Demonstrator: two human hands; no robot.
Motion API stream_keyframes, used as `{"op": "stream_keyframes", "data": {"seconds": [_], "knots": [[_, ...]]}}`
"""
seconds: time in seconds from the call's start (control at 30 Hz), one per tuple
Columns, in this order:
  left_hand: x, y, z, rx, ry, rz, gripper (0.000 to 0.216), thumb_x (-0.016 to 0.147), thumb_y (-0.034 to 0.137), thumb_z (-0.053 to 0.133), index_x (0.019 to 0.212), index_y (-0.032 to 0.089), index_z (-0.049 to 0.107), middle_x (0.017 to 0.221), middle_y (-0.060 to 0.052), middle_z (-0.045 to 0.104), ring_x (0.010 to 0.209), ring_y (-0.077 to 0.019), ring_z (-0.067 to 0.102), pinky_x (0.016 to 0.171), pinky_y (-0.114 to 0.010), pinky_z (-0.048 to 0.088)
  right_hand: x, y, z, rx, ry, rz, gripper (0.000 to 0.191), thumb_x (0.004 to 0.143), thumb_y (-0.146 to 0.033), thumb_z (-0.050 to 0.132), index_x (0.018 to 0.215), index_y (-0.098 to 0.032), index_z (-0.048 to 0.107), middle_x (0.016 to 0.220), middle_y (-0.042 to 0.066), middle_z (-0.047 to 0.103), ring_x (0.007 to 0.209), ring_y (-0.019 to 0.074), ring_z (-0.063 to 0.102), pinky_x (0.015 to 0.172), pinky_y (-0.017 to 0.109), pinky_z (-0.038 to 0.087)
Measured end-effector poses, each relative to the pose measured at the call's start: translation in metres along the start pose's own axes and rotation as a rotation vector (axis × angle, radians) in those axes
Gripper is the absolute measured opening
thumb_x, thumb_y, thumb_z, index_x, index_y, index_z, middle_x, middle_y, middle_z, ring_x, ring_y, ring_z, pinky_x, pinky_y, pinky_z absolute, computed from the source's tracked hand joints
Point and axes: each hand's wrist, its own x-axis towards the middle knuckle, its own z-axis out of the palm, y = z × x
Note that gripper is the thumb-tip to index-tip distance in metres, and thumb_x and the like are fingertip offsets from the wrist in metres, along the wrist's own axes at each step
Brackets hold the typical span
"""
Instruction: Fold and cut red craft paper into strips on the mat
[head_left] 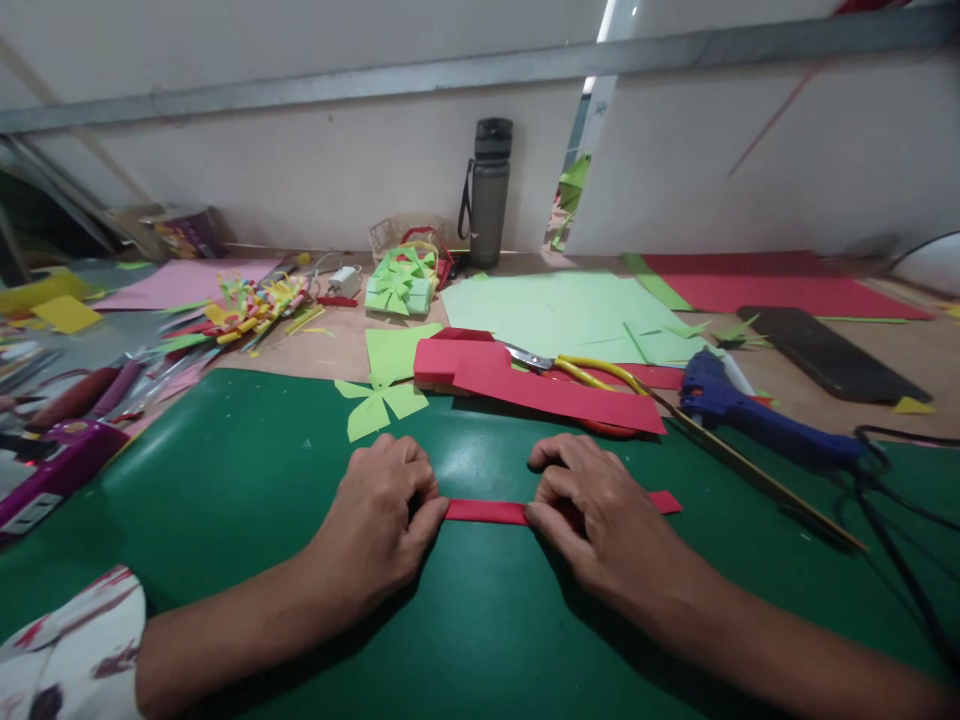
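A narrow red paper strip (486,512) lies across the green mat (480,630) in front of me. My left hand (390,505) pinches its left end between thumb and curled fingers. Farther along, my right hand (589,500) grips the strip with thumb and forefinger, and the strip's right end sticks out beyond that hand. Just past my hands lie a folded red paper piece (555,390) and a light green paper flower shape (379,405). Scissors (585,370) with yellow handles lie partly under the red paper.
A blue glue gun (757,410) with a black cord rests at the right, near a dark phone (825,350). Behind stand a grey bottle (491,195) and a green paper-flower box (401,280). Pale green sheets (555,310) and red sheets (780,285) lie along the wall. A purple device (60,470) sits left.
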Motion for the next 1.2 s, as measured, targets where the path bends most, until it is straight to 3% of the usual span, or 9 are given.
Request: {"op": "stream_keyframes", "data": {"seconds": [0.17, 0.23, 0.33, 0.43, 0.53, 0.73, 1.03, 1.13, 1.2], "knots": [[-0.001, -0.001, 0.001, 0.055, -0.025, 0.03, 0.015, 0.083, 0.019, 0.047, 0.07, 0.016, 0.052, 0.076, -0.003, 0.051, 0.075, -0.019, 0.042, 0.068, -0.036, 0.034, 0.001, -0.001, -0.001, -0.002, 0.006, -0.013, 0.02, 0.079, -0.011, 0.051, 0.061, -0.018, 0.047, 0.085, 0.005, 0.054, 0.086, 0.0204, 0.051, 0.072, 0.036, 0.037], [-0.001, -0.003, 0.001, 0.08, -0.024, 0.078, 0.011, 0.084, 0.017, 0.048, 0.089, 0.017, 0.057, 0.083, -0.004, 0.051, 0.078, -0.0192, 0.042, 0.07, -0.036, 0.034, 0.001, -0.001, -0.001, 0.002, -0.005, -0.007, 0.015, 0.078, -0.011, 0.053, 0.066, -0.019, 0.049, 0.084, 0.004, 0.055, 0.084, 0.0197, 0.05, 0.072, 0.035, 0.037], [0.001, -0.006, 0.001, 0.187, -0.039, 0.245, 0.044, 0.086, 0.015, 0.047, 0.126, 0.033, 0.044, 0.093, -0.004, 0.048, 0.081, -0.0188, 0.041, 0.071, -0.034, 0.033, 0.001, 0.0, -0.001, 0.017, -0.016, 0.026, 0.012, 0.076, -0.01, 0.057, 0.079, -0.02, 0.05, 0.086, 0.003, 0.056, 0.083, 0.0195, 0.049, 0.073, 0.035, 0.037], [0.005, -0.004, 0.0, 0.319, -0.099, 0.387, 0.051, 0.088, 0.019, 0.048, 0.128, 0.049, 0.037, 0.098, -0.003, 0.045, 0.082, -0.0193, 0.04, 0.073, -0.035, 0.031, 0.001, 0.0, -0.001, 0.038, -0.01, 0.043, 0.016, 0.075, -0.009, 0.058, 0.083, -0.019, 0.049, 0.088, 0.003, 0.056, 0.085, 0.0198, 0.048, 0.075, 0.035, 0.036], [0.01, 0.002, -0.001, 0.408, -0.152, 0.474, 0.047, 0.089, 0.024, 0.049, 0.125, 0.052, 0.039, 0.099, -0.004, 0.046, 0.085, -0.0213, 0.04, 0.073, -0.036, 0.029, 0.0, -0.001, -0.001, 0.05, 0.0, 0.04, 0.015, 0.075, -0.01, 0.058, 0.082, -0.019, 0.049, 0.088, 0.003, 0.057, 0.085, 0.0192, 0.048, 0.075, 0.034, 0.036], [0.01, 0.002, -0.007, 0.449, -0.157, 0.513, 0.04, 0.09, 0.026, 0.046, 0.123, 0.05, 0.043, 0.099, -0.004, 0.047, 0.084, -0.0213, 0.041, 0.071, -0.034, 0.029, 0.0, -0.001, -0.003, 0.046, 0.006, 0.03, 0.014, 0.075, -0.01, 0.057, 0.078, -0.019, 0.048, 0.085, 0.002, 0.057, 0.081, 0.0176, 0.048, 0.073, 0.032, 0.035], [-0.033, -0.038, -0.02, 0.491, -0.034, 0.389, 0.048, 0.085, 0.006, 0.037, 0.12, 0.037, 0.051, 0.116, -0.01, 0.05, 0.101, -0.028, 0.047, 0.074, -0.039, 0.037, -0.002, -0.001, -0.003, 0.076, 0.013, 0.037, 0.013, 0.077, -0.008, 0.055, 0.079, -0.02, 0.049, 0.089, 0.003, 0.058, 0.085, 0.0185, 0.049, 0.078, 0.035, 0.035], [-0.036, -0.028, -0.017, 0.423, 0.091, 0.392, 0.038, 0.086, 0.007, 0.035, 0.111, 0.023, 0.058, 0.117, -0.011, 0.055, 0.112, -0.0281, 0.044, 0.086, -0.043, 0.038, -0.001, -0.004, -0.002, 0.062, 0.024, 0.041, 0.013, 0.075, -0.007, 0.055, 0.078, -0.019, 0.049, 0.086, 0.002, 0.057, 0.083, 0.0183, 0.049, 0.077, 0.035, 0.036], [-0.032, -0.011, -0.011, 0.353, 0.072, 0.483, 0.04, 0.088, 0.009, 0.034, 0.125, 0.015, 0.047, 0.127, -0.012, 0.053, 0.122, -0.0262, 0.039, 0.097, -0.044, 0.034, -0.001, -0.006, -0.002, 0.046, 0.032, 0.044, 0.013, 0.075, -0.007, 0.056, 0.078, -0.019, 0.05, 0.085, 0.002, 0.057, 0.083, 0.0185, 0.05, 0.077, 0.035, 0.037]]}}
